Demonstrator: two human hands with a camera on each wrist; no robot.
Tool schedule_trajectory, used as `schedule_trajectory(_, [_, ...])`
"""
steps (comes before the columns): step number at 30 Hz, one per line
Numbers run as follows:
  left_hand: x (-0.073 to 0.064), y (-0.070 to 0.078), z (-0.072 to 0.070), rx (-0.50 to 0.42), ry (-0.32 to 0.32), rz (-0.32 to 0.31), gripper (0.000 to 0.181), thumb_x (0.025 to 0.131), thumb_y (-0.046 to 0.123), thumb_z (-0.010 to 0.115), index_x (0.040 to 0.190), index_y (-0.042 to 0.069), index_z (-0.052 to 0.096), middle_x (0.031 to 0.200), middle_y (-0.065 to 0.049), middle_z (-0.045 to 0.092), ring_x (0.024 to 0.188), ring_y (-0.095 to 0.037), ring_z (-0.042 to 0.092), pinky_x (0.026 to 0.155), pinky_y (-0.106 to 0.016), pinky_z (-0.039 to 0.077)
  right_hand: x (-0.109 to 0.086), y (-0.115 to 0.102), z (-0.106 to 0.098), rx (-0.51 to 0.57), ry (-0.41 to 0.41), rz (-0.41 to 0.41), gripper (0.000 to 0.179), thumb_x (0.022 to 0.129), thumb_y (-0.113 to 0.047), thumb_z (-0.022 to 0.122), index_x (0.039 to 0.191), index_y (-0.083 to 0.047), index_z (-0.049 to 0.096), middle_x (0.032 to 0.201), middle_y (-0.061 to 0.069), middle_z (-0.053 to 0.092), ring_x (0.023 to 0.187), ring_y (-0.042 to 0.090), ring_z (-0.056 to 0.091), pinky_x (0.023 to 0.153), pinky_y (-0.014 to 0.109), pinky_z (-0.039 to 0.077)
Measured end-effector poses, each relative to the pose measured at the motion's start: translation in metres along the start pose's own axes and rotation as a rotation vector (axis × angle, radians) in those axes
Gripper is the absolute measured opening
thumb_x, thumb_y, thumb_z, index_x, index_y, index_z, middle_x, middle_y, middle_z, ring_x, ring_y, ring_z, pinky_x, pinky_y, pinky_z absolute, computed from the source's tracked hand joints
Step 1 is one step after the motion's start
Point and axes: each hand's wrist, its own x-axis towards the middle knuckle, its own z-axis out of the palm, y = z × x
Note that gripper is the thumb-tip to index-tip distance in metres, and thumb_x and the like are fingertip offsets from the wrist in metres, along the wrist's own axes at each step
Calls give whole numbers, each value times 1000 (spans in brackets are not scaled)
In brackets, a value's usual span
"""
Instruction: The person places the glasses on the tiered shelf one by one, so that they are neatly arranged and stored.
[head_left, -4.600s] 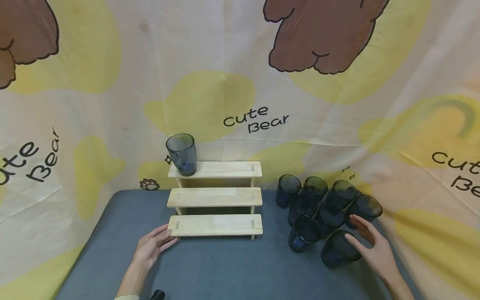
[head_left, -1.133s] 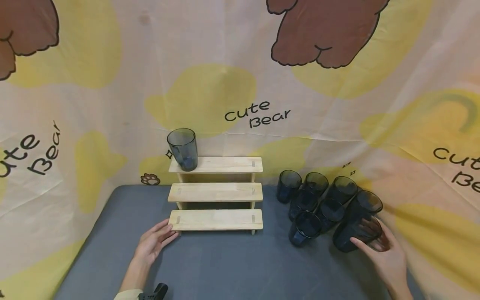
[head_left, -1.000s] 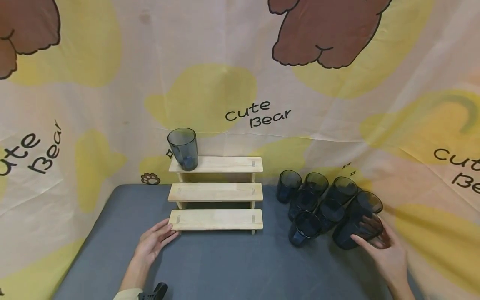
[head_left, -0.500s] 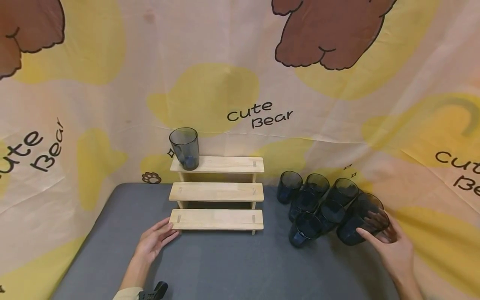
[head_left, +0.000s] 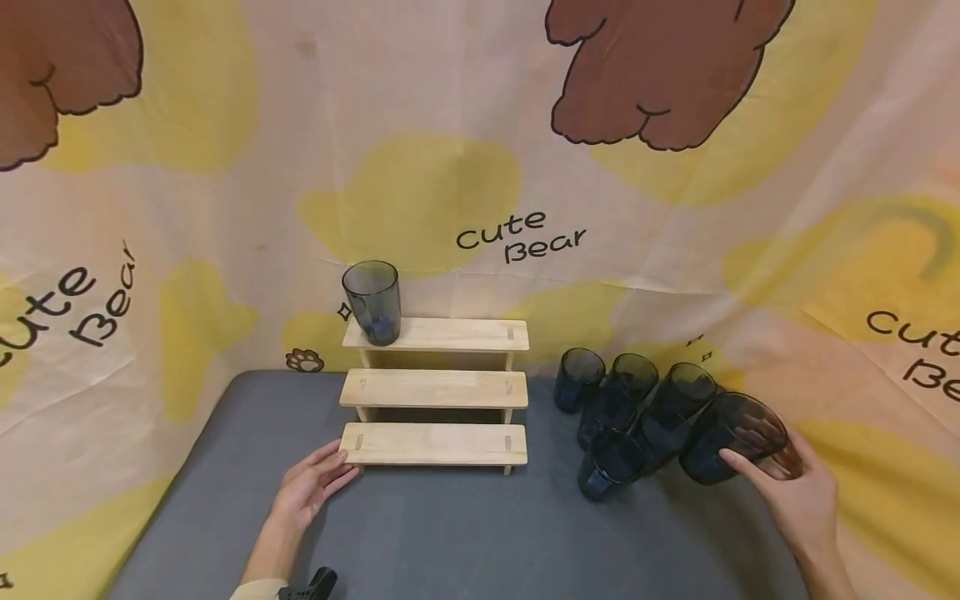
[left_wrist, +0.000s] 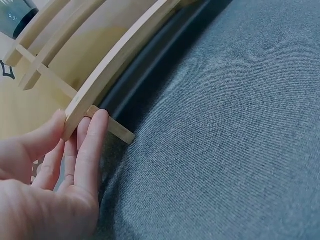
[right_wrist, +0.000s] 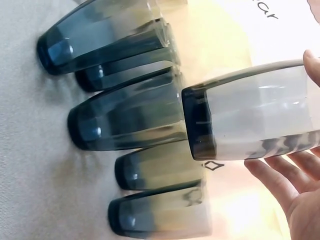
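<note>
My right hand [head_left: 806,487] grips a dark blue-grey glass tumbler [head_left: 712,450], thumb on one side and fingers on the other. In the right wrist view, the held tumbler [right_wrist: 250,112] is raised off the table, its base toward several other tumblers [right_wrist: 125,112]. At the left, my left hand [head_left: 306,490] pinches the end of the lowest board of a three-step wooden rack [head_left: 435,443]. The left wrist view shows the thumb at the board end [left_wrist: 75,112] and fingers beneath. Another tumbler [head_left: 373,304] stands upright on the top step's left end.
Several matching tumblers [head_left: 609,467] are clustered at the table's right side, close beside the held one. A grey-blue cloth [head_left: 450,533] covers the table. A bear-print curtain [head_left: 420,208] hangs behind and at both sides. A black device [head_left: 318,583] sits at the left wrist.
My right hand has taken hold of the front tumbler, lifted it and shifted it back and right. The left hand has stayed at the rack; the head view has shifted slightly.
</note>
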Motion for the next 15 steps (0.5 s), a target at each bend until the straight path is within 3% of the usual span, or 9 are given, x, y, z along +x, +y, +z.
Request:
schedule_trajectory(4, [-1, -1, -1, 12, -3, 4, 63, 97, 2, 59, 150, -6, 27, 95, -2, 69, 88, -16, 69, 95, -38, 57, 1, -4, 4, -27, -4, -24, 74, 62, 24, 80, 130, 1, 61, 89, -4, 70, 50, 4, 35, 43, 11, 36])
schedule_trajectory(7, [-3, -1, -1, 10, -4, 0, 64, 97, 2, 60, 150, -6, 27, 96, -2, 69, 88, -17, 69, 95, -39, 57, 3, -7, 10, 17, -26, -37, 76, 61, 26, 79, 130, 2, 60, 97, -1, 72, 55, 3, 51, 47, 7, 44])
schedule_trajectory(10, [-4, -1, -1, 7, -2, 4, 63, 97, 2, 60, 150, -7, 27, 95, -2, 69, 88, -17, 69, 95, -39, 57, 4, -10, 16, 77, -58, -40, 78, 62, 27, 78, 132, 3, 58, 105, 3, 72, 76, 5, 68, 61, 8, 56])
schedule_trajectory(12, [-4, -2, -1, 8, 2, 8, 62, 96, 2, 60, 149, -7, 29, 95, -3, 70, 88, -17, 69, 95, -39, 57, 5, -10, 19, 101, -87, -47, 77, 64, 26, 77, 134, 3, 56, 110, 4, 71, 88, 8, 70, 69, 11, 58])
schedule_trajectory(15, [-4, -1, -1, 14, 5, 21, 60, 97, 2, 59, 148, -8, 30, 96, -2, 70, 88, -17, 69, 94, -40, 57, 8, -11, 26, 98, -111, -53, 75, 67, 23, 77, 136, 3, 55, 112, 2, 71, 91, 8, 70, 73, 13, 59])
